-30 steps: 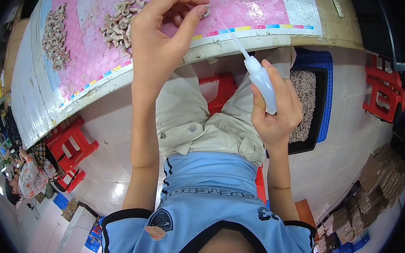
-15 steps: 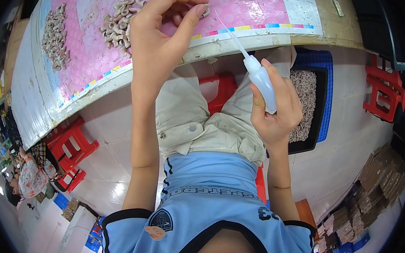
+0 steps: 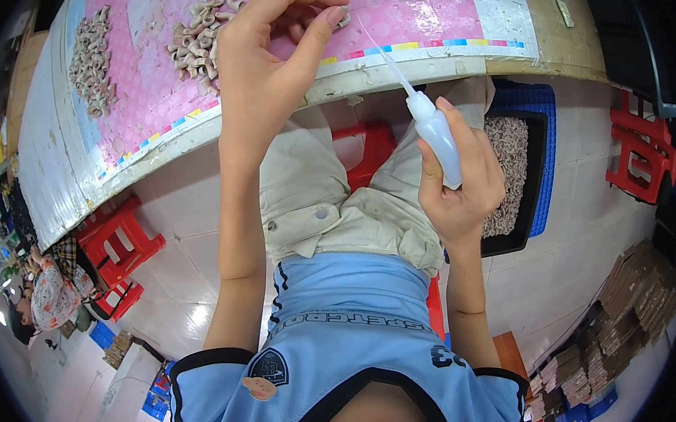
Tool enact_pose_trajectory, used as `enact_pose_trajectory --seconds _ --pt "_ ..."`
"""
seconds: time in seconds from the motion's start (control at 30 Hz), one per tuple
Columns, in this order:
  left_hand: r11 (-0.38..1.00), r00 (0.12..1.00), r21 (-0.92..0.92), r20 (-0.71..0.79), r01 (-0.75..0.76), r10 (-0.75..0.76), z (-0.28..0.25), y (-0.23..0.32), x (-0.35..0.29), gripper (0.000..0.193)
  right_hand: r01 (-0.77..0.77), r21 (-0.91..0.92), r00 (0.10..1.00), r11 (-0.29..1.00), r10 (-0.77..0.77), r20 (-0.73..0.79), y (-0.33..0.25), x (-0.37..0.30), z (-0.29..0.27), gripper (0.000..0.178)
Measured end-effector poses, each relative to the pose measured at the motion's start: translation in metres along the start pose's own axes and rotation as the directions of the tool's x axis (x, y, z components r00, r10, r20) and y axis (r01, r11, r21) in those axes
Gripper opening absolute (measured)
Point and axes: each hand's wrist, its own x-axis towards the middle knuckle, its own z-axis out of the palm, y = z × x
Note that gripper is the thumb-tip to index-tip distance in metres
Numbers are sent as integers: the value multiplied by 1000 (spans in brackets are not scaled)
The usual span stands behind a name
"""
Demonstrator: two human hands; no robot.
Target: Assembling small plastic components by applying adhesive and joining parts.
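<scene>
Over the pink table covering, my left hand point(image 3: 282, 50) pinches a small pale piece point(image 3: 344, 17) between thumb and fingertips; its exact shape is mostly hidden. My right hand point(image 3: 466, 177) is wrapped round a translucent squeeze bottle point(image 3: 435, 131) in front of the table edge. The bottle is tilted, and its long thin nozzle point(image 3: 388, 61) points up and left, the tip ending just beside the pinched piece. Left of my left hand lies a heap of small beige curled pieces point(image 3: 197, 44). A second heap of similar small pieces point(image 3: 94, 61) sits farther left.
The table point(image 3: 434, 65) curves across the top. By my right knee stands a black tray point(image 3: 522, 216) of small speckled pieces, with a blue crate point(image 3: 547, 108) under it. Red stools point(image 3: 640, 146) stand at both sides. Stacked brown bundles point(image 3: 613, 309) are at lower right. Another person point(image 3: 54, 293) is at far left.
</scene>
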Motion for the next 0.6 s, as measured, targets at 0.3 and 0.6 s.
enact_pose_trajectory --seconds 0.3,0.6 --pt "1000 1000 26 4 -12 11 -1 0 0 12 2 -22 1000 1000 -2 -18 -2 2 -3 47" --pt "1000 1000 6 1 0 0 0 1 0 13 18 -41 999 999 -20 -47 0 1 -5 44"
